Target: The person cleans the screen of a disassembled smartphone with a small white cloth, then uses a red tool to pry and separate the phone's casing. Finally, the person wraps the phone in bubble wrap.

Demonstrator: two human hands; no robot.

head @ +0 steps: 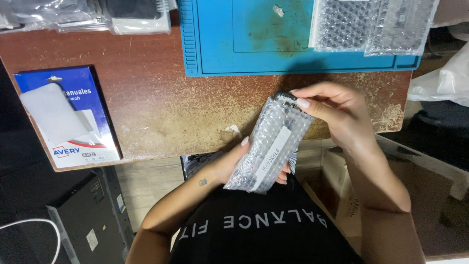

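Hands close around a bubble-wrap pouch (271,146) just above the near bench (161,112) edge: the left hand (227,164) cups its lower end from beneath, and the right hand (337,110) pinches its top, where a dark object shows. A white strip label (270,159) runs lengthwise down the pouch. Farther left on the bench lies a blue rectangular label pack (68,117) with a white sheet pictured on it. Beyond, a blue work mat (273,44) carries two more bubble-wrap bags (371,24); clear plastic bags (83,17) fill the far left corner.
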